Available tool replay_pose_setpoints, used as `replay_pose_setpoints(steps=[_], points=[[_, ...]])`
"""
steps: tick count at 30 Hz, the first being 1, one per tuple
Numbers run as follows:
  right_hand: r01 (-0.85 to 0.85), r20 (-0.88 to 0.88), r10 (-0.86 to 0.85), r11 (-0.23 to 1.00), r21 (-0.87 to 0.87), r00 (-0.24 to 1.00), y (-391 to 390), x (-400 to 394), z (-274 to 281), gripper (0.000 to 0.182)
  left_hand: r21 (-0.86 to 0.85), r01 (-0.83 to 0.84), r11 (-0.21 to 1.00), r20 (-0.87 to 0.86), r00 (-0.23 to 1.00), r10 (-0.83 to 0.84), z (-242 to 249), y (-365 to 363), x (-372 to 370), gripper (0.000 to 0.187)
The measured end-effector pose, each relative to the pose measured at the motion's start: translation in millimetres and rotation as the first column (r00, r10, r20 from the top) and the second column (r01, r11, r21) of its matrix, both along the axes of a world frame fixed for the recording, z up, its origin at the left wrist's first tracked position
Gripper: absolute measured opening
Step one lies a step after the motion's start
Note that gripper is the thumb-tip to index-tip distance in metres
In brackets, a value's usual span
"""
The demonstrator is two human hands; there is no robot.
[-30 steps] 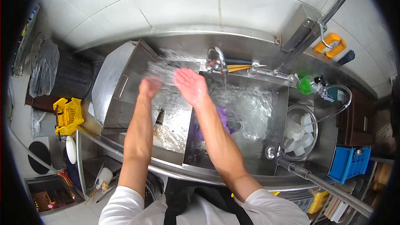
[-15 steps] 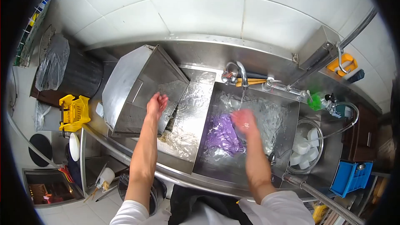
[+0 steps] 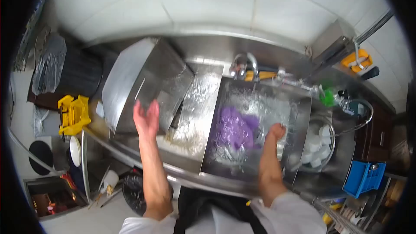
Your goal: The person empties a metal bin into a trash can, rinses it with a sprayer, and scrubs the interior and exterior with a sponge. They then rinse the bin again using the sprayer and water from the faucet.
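Observation:
A purple cloth (image 3: 236, 132) lies bunched in the water of the sink basin (image 3: 210, 158). To its right, my right hand (image 3: 276, 131) is at the water, away from the cloth, its fingers blurred and turned inward. My left hand (image 3: 147, 121) is open, with fingers spread and nothing in them. It is in front of a large tilted stainless steel box (image 3: 125, 80), overlapping its lower wall in this view. Behind the basin stands a curved faucet (image 3: 251, 63).
Water covers the metal drainboard (image 3: 199, 121) between box and basin. White blocks (image 3: 318, 149) sit in a round container at the right, near a blue crate (image 3: 364, 177). A yellow plastic piece (image 3: 73, 115) and a black bin (image 3: 80, 71) stand left.
My right hand has moved right, away from the purple cloth. My left hand has come nearer and to the left, out of the box's mouth. The cloth has shifted shape in the water.

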State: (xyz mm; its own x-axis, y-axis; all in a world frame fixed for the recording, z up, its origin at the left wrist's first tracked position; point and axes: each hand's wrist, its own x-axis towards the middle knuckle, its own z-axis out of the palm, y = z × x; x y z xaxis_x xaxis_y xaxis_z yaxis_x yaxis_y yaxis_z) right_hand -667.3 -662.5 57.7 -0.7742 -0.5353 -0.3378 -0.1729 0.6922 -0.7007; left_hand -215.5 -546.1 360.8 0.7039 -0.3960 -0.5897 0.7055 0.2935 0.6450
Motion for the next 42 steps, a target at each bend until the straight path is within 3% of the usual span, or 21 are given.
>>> replay_pose_setpoints(steps=[1,3,4,5,8,10,12,13,15,17,18,22,25,27,29,31,35,37,39,40,42], points=[[0.019,0.363,-0.025,1.0,0.018,0.931,8.2,-3.5,-24.2,0.029,-0.133,-0.148,0.98,-0.119,0.984,0.132,18.8,0.9,-5.8,0.056],[-0.027,0.912,0.06,0.998,-0.054,0.407,-31.3,26.6,6.7,0.034,-0.186,-0.153,0.971,-0.09,0.986,0.138,31.3,-13.7,28.5,0.054],[-0.073,0.994,0.111,0.991,-0.109,0.024,-27.4,58.7,58.1,0.036,-0.193,-0.14,0.971,-0.058,0.99,0.131,35.1,-11.1,50.8,0.053],[-0.189,0.938,0.283,0.928,-0.321,-0.201,-31.5,98.1,105.8,0.043,-0.198,-0.154,0.968,-0.057,0.988,0.146,29.0,-13.5,76.6,0.053],[-0.456,0.795,0.514,0.651,-0.606,-0.322,-15.0,221.2,258.2,0.065,-0.111,-0.177,0.978,-0.217,0.965,0.15,0.1,-18.9,108.7,0.037],[-0.494,0.794,0.568,0.637,-0.591,-0.217,-14.0,293.5,292.8,0.07,-0.1,-0.27,0.957,0.048,0.96,0.276,6.3,-27.1,94.6,0.035],[-0.586,0.739,0.656,0.543,-0.602,-0.152,-29.1,350.6,302.4,0.08,-0.162,-0.258,0.952,0.007,0.965,0.262,-0.6,-15.1,92.9,0.033],[-0.642,0.806,0.59,0.6,-0.478,-0.048,-36.3,376.7,305.8,0.086,-0.217,-0.225,0.95,-0.027,0.974,0.224,-2.0,-8.1,94.0,0.032],[-0.564,0.808,0.569,0.622,-0.543,-0.15,-44.6,416.9,305.8,0.084,-0.31,-0.229,0.923,-0.084,0.973,0.213,5.3,4.4,84.6,0.032],[-0.455,0.683,0.591,0.512,-0.728,-0.428,-35.8,444.2,321.1,0.065,-0.376,-0.162,0.913,0.011,0.984,0.179,7.2,13.7,75.7,0.03],[-0.45,0.697,0.599,0.535,-0.715,-0.395,-28.4,461.4,328.6,0.041,-0.424,-0.134,0.896,0.027,0.987,0.161,8.5,19.2,73.1,0.029],[-0.481,0.501,0.821,0.334,-0.81,-0.273,20.7,482.0,338.7,0.035,-0.491,-0.198,0.848,-0.119,0.98,0.159,34.6,66.1,76.4,0.033],[-0.423,0.401,0.892,0.287,-0.86,-0.21,81.4,503.8,353.4,0.026,-0.634,-0.041,0.772,-0.004,0.999,0.049,36.9,127.9,93.9,0.052],[-0.526,0.196,0.974,0.108,-0.844,-0.115,113.3,525.8,354.8,0.034,-0.702,-0.015,0.712,0.017,0.999,0.038,37.4,155.2,104.2,0.053],[-0.512,0.116,0.992,0.072,-0.856,-0.055,149.8,533.2,372.7,0.035,-0.748,0.014,0.664,0.04,0.999,0.024,27.4,186.4,119.3,0.054],[-0.662,-0.006,1.0,0.002,-0.75,0.009,179.9,529.7,405.0,0.032,-0.843,-0.066,0.533,-0.063,0.998,0.023,1.1,199.6,140.3,0.053],[-0.556,-0.018,0.999,0.007,-0.831,0.039,209.8,542.2,408.1,0.027,-0.842,-0.138,0.522,-0.171,0.985,-0.016,-41.6,196.6,177.3,0.064],[-0.629,0.045,0.999,0.044,-0.776,0.015,224.3,536.4,405.3,0.027,-0.855,-0.062,0.515,-0.121,0.989,-0.082,-63.0,198.9,198.8,0.07],[-0.604,0.042,0.992,0.104,-0.791,0.116,234.3,535.0,383.6,0.027,-0.796,-0.199,0.572,-0.274,0.961,-0.047,-76.7,199.6,208.8,0.075],[-0.599,0.069,0.983,0.158,-0.785,0.169,237.4,529.2,378.6,0.027,-0.713,-0.183,0.677,-0.211,0.977,0.042,-73.8,193.7,203.2,0.075],[-0.602,0.108,0.982,0.182,-0.777,0.156,242.0,523.6,369.7,0.026,-0.689,-0.208,0.694,-0.236,0.97,0.057,-76.9,187.6,202.4,0.074]])
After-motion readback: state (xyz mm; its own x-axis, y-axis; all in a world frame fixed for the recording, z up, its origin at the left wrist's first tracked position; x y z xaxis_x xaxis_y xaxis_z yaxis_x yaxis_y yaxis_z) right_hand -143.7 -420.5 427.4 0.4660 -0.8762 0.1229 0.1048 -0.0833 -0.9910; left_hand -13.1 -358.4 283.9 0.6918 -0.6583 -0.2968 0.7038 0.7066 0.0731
